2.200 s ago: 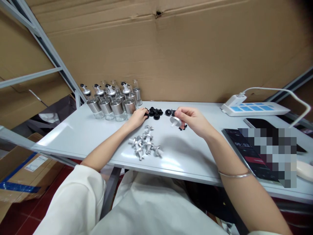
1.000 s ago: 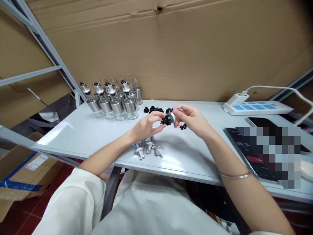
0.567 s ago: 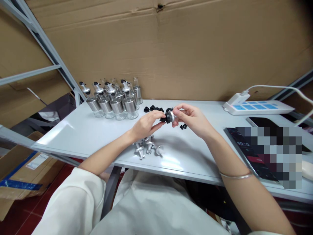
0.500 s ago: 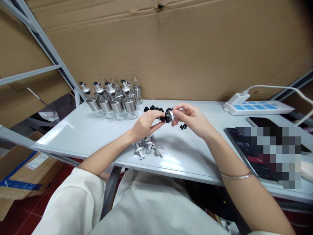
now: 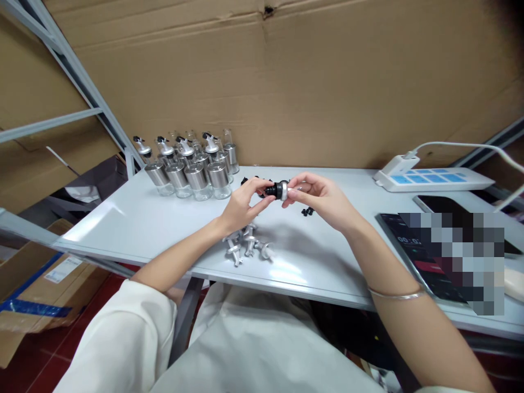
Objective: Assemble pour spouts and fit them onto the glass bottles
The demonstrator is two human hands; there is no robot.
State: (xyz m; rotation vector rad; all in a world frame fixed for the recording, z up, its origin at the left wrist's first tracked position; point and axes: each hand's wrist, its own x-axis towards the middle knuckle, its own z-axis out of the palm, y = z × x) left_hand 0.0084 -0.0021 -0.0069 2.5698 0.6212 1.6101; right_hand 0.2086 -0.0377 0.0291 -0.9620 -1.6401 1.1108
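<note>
Between my two hands, above the table, is a bottle pour spout point(image 5: 282, 190) with a silver collar and a ribbed black stopper, lying sideways. My left hand point(image 5: 246, 203) is closed with thumb and fingers around the black stopper end. My right hand point(image 5: 317, 197) pinches the silver spout end, whose tip is mostly hidden by the fingers. Below the left hand lie several loose silver spouts point(image 5: 249, 241). Black stoppers point(image 5: 244, 180) sit behind the left hand, partly covered by it. A few small black caps point(image 5: 307, 211) lie under the right hand.
Several glass bottles with steel sleeves point(image 5: 196, 177) stand at the back left, some topped with spouts. At right are a power strip point(image 5: 438, 179) with a white cable and two phones, one showing a timer point(image 5: 405, 240). A cardboard wall point(image 5: 286, 87) closes the back.
The held spout has turned slightly and sits a little higher. My left fingers have shifted along the black stopper; the right hand keeps its pinch.
</note>
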